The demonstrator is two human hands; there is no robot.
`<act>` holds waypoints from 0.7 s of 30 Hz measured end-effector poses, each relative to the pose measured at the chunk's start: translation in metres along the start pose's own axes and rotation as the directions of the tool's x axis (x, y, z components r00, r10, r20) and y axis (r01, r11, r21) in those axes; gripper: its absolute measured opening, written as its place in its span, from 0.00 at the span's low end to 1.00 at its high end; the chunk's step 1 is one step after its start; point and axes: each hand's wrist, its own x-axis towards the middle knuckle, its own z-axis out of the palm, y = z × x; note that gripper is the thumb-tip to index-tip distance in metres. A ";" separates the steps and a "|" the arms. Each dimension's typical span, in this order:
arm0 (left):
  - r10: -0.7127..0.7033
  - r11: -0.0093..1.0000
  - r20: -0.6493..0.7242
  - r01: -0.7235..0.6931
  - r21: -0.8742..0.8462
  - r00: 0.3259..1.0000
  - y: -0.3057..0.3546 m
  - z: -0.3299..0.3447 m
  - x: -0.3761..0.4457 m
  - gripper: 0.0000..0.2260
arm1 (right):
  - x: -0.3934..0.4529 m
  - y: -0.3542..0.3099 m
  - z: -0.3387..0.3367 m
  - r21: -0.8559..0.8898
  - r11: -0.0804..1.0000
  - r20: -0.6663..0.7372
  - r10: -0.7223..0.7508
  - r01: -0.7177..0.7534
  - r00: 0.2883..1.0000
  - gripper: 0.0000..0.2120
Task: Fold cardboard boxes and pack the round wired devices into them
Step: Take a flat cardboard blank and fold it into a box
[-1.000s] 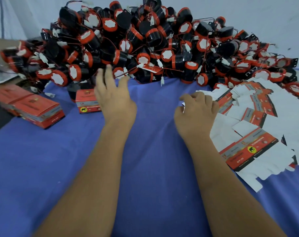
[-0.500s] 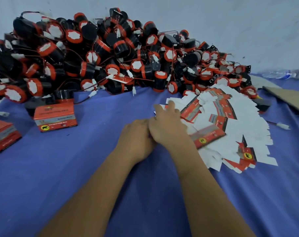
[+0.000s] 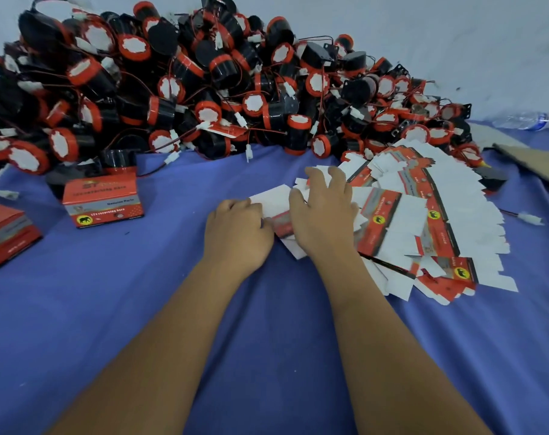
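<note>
Both our hands have come together on one flat box blank (image 3: 274, 204).
Left hand (image 3: 238, 235) now pinches its edge, right hand (image 3: 321, 221) presses down with spread fingers; folding can begin.

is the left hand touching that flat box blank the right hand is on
Touching. The head view shows the left hand with its curled fingers closed on the near edge of the flat box blank, while the right hand lies spread across its top.
</note>
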 end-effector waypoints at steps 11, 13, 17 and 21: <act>-0.282 0.800 -0.071 0.194 -0.568 0.957 -0.028 -0.014 0.016 0.21 | 0.002 0.000 0.013 0.141 0.988 0.190 0.039 -0.066 0.981 0.19; -0.271 0.662 -0.021 0.170 -0.730 0.962 -0.027 -0.016 0.018 0.20 | -0.003 -0.001 0.017 -0.106 0.992 0.251 -0.033 0.062 0.967 0.20; -0.286 0.419 0.012 0.137 -0.898 0.958 -0.031 -0.019 0.018 0.23 | -0.004 -0.006 0.013 0.024 0.998 0.309 -0.069 0.065 0.949 0.24; -0.297 0.314 0.003 0.101 -0.944 0.955 -0.036 -0.018 0.020 0.24 | -0.002 -0.004 0.001 0.326 0.945 0.384 -0.146 0.014 0.912 0.36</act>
